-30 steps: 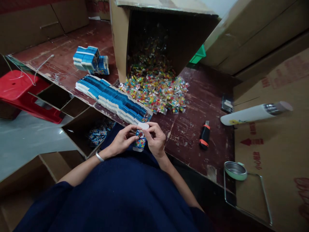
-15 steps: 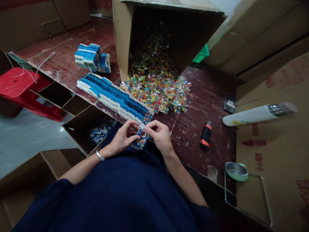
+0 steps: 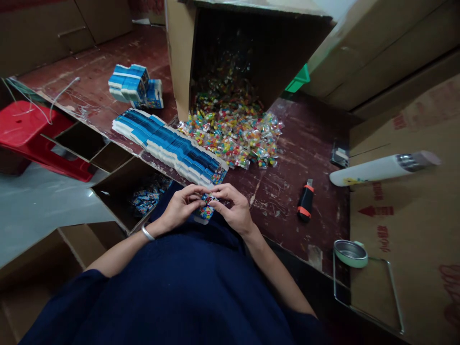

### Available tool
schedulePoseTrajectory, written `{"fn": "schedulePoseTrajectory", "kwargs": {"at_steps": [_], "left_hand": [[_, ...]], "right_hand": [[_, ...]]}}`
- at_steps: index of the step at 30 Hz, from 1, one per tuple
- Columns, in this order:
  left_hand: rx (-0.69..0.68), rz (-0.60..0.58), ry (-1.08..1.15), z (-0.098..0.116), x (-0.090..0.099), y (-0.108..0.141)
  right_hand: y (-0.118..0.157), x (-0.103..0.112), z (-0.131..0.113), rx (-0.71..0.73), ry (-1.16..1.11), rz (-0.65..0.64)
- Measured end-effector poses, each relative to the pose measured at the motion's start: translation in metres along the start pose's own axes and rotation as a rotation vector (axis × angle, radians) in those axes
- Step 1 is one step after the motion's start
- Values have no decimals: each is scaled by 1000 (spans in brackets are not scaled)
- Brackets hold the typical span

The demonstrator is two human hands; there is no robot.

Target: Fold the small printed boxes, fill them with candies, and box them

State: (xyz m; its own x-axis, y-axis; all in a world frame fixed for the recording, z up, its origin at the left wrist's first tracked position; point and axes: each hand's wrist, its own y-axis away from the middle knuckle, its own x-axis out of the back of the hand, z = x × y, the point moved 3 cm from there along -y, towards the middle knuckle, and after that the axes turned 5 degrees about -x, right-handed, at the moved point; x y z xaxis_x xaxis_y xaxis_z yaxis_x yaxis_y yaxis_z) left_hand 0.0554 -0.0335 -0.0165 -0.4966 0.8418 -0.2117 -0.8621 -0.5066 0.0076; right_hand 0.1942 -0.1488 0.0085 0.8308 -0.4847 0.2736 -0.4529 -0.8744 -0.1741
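Note:
Between my two hands, just off the table's front edge, is a small printed blue candy box [image 3: 206, 211]. My left hand [image 3: 182, 207] pinches its left side, and a silver bangle circles that wrist. On the other side my right hand [image 3: 234, 207] grips the box's upper right, thumb in front. The fingers partly cover the box; a pale flap shows at its lower end. Right beyond the hands lies a long row of flat blue-and-white cartons [image 3: 168, 143], overlapping along the edge. Behind that row, small clear packets of colourful candy [image 3: 233, 136] spill from a cardboard box [image 3: 179, 57].
A black-and-orange utility knife [image 3: 305, 201] lies on the red table [image 3: 276, 191] at right, near a white bottle [image 3: 373, 171]. More carton stacks [image 3: 129, 81] stand back left. Below the edge, an open box [image 3: 115, 196] holds blue packs [image 3: 145, 199]. A red stool [image 3: 25, 124] is left.
Both hands have come slightly nearer my body with the candy box. My right fingers have shifted across its top, and more of the pale lower flap shows.

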Motion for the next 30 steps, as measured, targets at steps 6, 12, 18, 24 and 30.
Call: {"fn": "schedulePoseTrajectory", "kwargs": {"at_steps": [6,12,18,24,30], "left_hand": [[136,-246,-133,-3,26,-3],[168,-701,-567,28,71,-4],[212,-557,-510,28,68,-3],[145,-333,-212,-2,27,-23],[59,-296,-160,-8,0,-30]], "right_hand": [[-20,60,39,-146,183,371],[-70,106,93,-297,512,494],[-68,114,92,-296,349,566],[-25,107,18,-189,244,547],[-10,79,-35,-134,335,230]]}}
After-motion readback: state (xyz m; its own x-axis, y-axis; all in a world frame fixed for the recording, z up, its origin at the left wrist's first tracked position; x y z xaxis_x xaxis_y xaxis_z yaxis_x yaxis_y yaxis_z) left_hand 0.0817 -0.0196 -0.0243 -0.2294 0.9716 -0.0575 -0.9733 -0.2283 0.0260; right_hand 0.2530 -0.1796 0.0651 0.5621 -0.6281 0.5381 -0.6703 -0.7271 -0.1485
